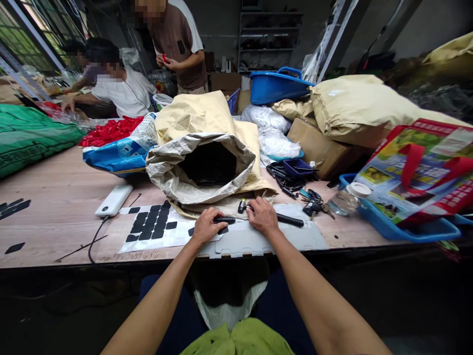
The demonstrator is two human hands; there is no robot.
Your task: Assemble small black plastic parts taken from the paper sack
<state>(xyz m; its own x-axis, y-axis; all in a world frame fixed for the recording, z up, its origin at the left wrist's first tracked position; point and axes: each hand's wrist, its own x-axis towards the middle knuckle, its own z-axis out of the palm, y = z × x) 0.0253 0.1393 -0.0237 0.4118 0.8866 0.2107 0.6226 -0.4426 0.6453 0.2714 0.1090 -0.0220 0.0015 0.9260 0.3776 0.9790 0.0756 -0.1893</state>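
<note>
My left hand (207,226) is closed on a slim black cylindrical part (226,220) at the table's front. Beside it, my right hand (263,215) grips a small hammer (290,220); the black handle sticks out to the right and the head shows on the left. Part of the shaft is hidden under my fingers. Both hands are above a grey board (273,240). Left of them, a white sheet (168,240) carries rows of black rounded patches (150,224). Directly beyond my hands lies a sack (166,170) with its mouth open, dark inside.
A white power bank (114,199) with a cable lies left. To the right are keys (314,202), a clear jar (343,201), and a blue tray (399,229) holding a colourful bag (424,172). Red pieces (113,132) are piled at back left. Other people work beyond the table.
</note>
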